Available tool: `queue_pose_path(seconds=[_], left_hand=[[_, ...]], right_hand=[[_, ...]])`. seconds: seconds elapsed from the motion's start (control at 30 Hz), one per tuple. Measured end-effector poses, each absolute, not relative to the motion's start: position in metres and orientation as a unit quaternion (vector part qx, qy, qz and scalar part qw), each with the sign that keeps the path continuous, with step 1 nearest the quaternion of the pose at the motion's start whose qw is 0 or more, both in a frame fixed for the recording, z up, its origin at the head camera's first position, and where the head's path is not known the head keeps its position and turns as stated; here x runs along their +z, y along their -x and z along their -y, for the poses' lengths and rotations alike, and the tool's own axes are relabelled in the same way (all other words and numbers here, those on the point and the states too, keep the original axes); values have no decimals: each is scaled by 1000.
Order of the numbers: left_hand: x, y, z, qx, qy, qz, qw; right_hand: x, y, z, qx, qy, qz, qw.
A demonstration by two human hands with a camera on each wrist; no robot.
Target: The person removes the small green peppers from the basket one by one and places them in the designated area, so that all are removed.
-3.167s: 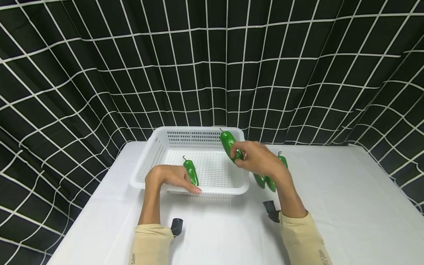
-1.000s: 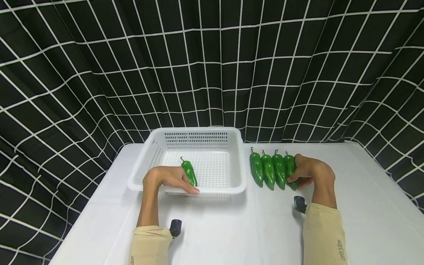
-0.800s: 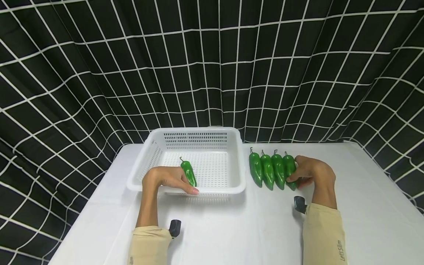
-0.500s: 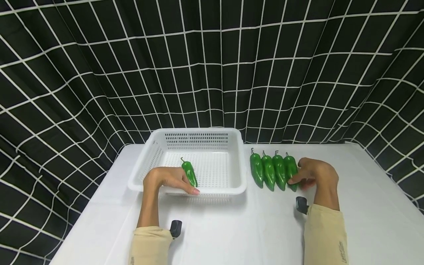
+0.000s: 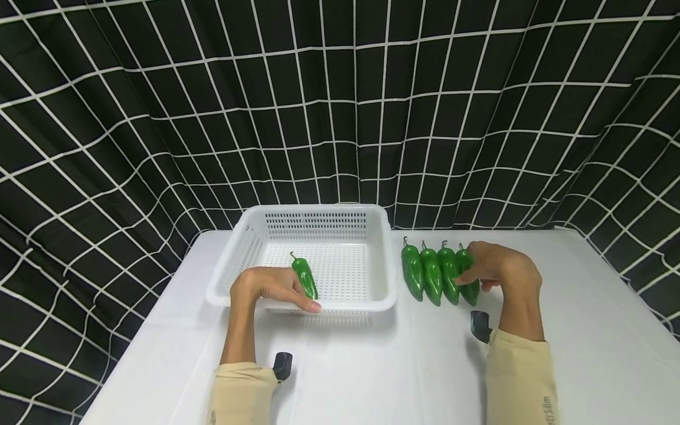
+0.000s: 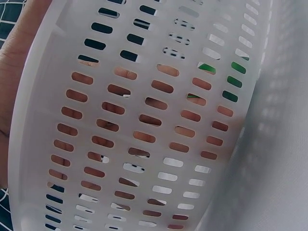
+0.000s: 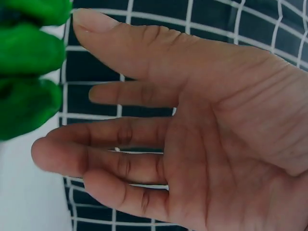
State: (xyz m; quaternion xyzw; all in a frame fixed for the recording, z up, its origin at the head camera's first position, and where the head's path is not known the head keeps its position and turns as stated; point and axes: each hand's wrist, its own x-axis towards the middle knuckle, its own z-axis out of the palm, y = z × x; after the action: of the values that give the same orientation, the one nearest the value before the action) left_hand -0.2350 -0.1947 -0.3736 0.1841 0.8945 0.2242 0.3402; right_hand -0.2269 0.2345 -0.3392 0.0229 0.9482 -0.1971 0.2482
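My left hand (image 5: 276, 282) grips the near rim of a white perforated plastic basket (image 5: 389, 254), thumb along the rim and the other fingers inside. Through the basket's slotted wall (image 6: 43, 96) those fingers show in the left wrist view. Inside lies one green chili pepper (image 5: 304, 277), its lower end close to the left hand. Several more green peppers (image 5: 412, 274) lie side by side, stems away from me, right of the basket. Over the rightmost pepper (image 5: 470, 293) hovers my right hand (image 5: 496, 264). The right wrist view shows its palm (image 7: 226, 125) holding nothing, fingers loosely bent.
A white cloth (image 5: 361, 372) covers the table. Behind and at both sides hangs a black curtain (image 5: 340, 124) with a white grid. Dark wrist-worn devices (image 5: 480, 326) project inward from both sleeves.
Around three seconds ago my right hand held a pepper at the basket's right side; that pepper is now in the row. Lately the right hand shifted slightly away from me. The left hand stays put.
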Motion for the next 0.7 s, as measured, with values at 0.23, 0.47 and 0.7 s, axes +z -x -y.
queue_pose_path(seconds=[0.23, 0.47, 0.7], left_hand=[[-372, 236, 195, 229, -184, -893, 340], [-375, 235, 196, 233, -182, -892, 342], [-373, 236, 195, 228, -179, -893, 344]], right_hand=[[-332, 231, -215, -191, 78, -959, 194], [-326, 229, -194, -251, 207, -941, 94], [-325, 231, -158, -262, 289, -921, 6]])
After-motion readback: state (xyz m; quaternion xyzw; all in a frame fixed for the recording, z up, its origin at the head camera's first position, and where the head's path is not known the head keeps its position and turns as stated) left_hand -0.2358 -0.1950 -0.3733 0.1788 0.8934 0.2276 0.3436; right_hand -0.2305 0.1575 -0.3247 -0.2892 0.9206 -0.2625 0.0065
